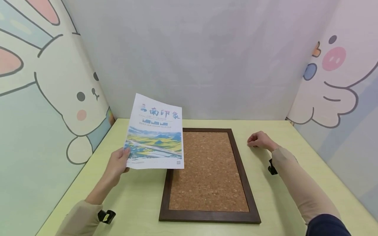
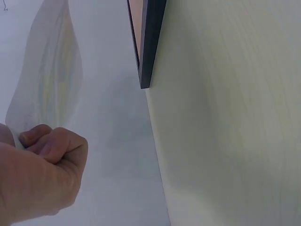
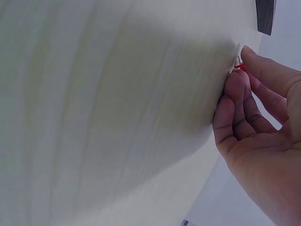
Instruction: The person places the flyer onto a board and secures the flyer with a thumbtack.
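Observation:
My left hand holds a printed paper poster by its lower left edge, thumb in front and fingers behind. Blue lettering and a landscape picture cover the sheet. It is raised over the upper left of a cork board with a dark brown frame, which lies on the table. In the left wrist view the curled hand and the pale sheet appear. To the right of the board, my right hand is low at the table; its thumb and finger pinch a small red push pin, mostly hidden.
The pale yellow table meets a plain white back wall. A rabbit drawing decorates the left wall and another cartoon figure the right. Black clips hang by both wrists.

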Demonstrator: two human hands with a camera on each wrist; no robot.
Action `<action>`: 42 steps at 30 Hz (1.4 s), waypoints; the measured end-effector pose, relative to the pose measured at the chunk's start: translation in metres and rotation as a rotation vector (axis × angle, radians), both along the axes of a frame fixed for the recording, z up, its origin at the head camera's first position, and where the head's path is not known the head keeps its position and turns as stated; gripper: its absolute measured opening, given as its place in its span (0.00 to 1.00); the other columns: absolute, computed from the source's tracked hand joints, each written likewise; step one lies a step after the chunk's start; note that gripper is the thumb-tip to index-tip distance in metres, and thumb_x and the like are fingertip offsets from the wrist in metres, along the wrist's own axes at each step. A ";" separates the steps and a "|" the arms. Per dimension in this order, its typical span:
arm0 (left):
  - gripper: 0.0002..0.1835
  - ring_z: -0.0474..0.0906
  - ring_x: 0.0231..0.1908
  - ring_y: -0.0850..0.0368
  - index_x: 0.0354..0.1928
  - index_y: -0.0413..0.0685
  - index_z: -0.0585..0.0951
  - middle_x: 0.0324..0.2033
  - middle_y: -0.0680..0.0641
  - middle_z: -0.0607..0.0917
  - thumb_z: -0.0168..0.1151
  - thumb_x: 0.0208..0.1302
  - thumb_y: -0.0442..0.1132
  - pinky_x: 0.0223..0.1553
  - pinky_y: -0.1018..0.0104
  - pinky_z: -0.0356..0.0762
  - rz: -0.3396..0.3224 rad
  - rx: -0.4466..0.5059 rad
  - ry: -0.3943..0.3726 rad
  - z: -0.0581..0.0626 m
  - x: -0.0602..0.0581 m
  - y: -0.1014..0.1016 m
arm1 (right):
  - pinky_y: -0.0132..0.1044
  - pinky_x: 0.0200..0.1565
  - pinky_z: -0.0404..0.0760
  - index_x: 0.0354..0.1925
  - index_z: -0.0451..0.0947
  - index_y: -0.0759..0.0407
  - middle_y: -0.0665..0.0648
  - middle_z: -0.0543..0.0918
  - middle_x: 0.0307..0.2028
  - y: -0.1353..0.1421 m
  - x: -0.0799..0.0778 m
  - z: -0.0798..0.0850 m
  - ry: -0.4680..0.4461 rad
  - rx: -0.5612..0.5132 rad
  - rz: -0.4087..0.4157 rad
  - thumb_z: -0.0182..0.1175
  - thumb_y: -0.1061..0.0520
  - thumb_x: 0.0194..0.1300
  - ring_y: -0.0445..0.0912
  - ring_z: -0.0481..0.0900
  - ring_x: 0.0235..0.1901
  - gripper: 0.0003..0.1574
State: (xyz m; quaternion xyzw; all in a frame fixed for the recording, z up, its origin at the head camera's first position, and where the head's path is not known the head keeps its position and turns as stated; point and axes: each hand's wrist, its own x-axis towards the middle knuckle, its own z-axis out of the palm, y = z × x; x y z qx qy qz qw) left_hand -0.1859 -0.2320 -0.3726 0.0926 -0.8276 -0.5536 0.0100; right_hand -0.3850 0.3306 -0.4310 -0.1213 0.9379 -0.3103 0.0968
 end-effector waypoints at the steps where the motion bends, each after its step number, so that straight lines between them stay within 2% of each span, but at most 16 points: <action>1: 0.27 0.68 0.18 0.65 0.64 0.30 0.67 0.33 0.50 0.86 0.34 0.78 0.47 0.19 0.71 0.66 0.001 0.006 -0.004 -0.002 0.000 0.003 | 0.35 0.29 0.74 0.40 0.82 0.69 0.56 0.83 0.28 0.000 0.000 0.000 -0.001 -0.001 0.000 0.64 0.59 0.62 0.43 0.74 0.25 0.13; 5: 0.26 0.66 0.16 0.64 0.63 0.32 0.69 0.34 0.47 0.87 0.35 0.78 0.46 0.18 0.71 0.65 0.014 0.043 -0.018 -0.012 0.000 0.018 | 0.35 0.28 0.74 0.40 0.82 0.69 0.56 0.83 0.28 0.001 0.000 0.000 -0.001 -0.005 -0.001 0.64 0.59 0.62 0.43 0.74 0.25 0.13; 8: 0.24 0.64 0.15 0.64 0.62 0.33 0.71 0.32 0.47 0.87 0.36 0.78 0.44 0.17 0.72 0.63 0.022 0.067 -0.016 -0.020 -0.002 0.031 | 0.34 0.28 0.74 0.40 0.82 0.69 0.56 0.83 0.27 0.001 0.000 0.000 0.002 -0.008 -0.001 0.65 0.59 0.62 0.43 0.75 0.25 0.12; 15: 0.22 0.60 0.12 0.65 0.58 0.32 0.73 0.28 0.46 0.86 0.37 0.78 0.42 0.14 0.73 0.59 0.009 0.122 0.026 -0.035 -0.003 0.063 | 0.34 0.29 0.74 0.39 0.82 0.69 0.55 0.83 0.27 0.000 0.003 0.000 0.008 0.000 0.002 0.64 0.59 0.62 0.43 0.75 0.26 0.12; 22: 0.22 0.58 0.12 0.64 0.58 0.33 0.74 0.31 0.40 0.87 0.37 0.78 0.41 0.14 0.73 0.57 -0.001 0.169 0.040 -0.041 -0.007 0.093 | 0.34 0.28 0.74 0.39 0.82 0.69 0.53 0.83 0.26 0.000 0.003 0.000 0.009 -0.007 -0.005 0.64 0.59 0.62 0.42 0.74 0.25 0.12; 29: 0.21 0.60 0.11 0.62 0.58 0.34 0.74 0.32 0.39 0.87 0.36 0.78 0.40 0.13 0.72 0.58 -0.014 0.162 0.014 -0.047 -0.007 0.118 | 0.34 0.29 0.74 0.39 0.82 0.69 0.53 0.83 0.25 0.001 0.002 0.000 0.018 -0.015 0.003 0.64 0.60 0.62 0.42 0.75 0.25 0.11; 36: 0.22 0.60 0.10 0.63 0.59 0.33 0.73 0.31 0.41 0.86 0.35 0.78 0.40 0.13 0.71 0.60 -0.079 0.188 -0.029 -0.050 -0.005 0.138 | 0.33 0.29 0.75 0.39 0.82 0.70 0.54 0.84 0.27 0.001 0.002 0.001 0.013 -0.021 -0.004 0.64 0.60 0.62 0.40 0.75 0.25 0.12; 42: 0.22 0.61 0.11 0.63 0.58 0.32 0.72 0.32 0.41 0.87 0.34 0.79 0.40 0.13 0.70 0.60 -0.120 0.192 -0.044 -0.049 -0.003 0.148 | 0.32 0.30 0.75 0.40 0.82 0.71 0.57 0.85 0.28 -0.001 0.004 0.003 0.019 -0.018 -0.003 0.64 0.60 0.61 0.39 0.75 0.25 0.13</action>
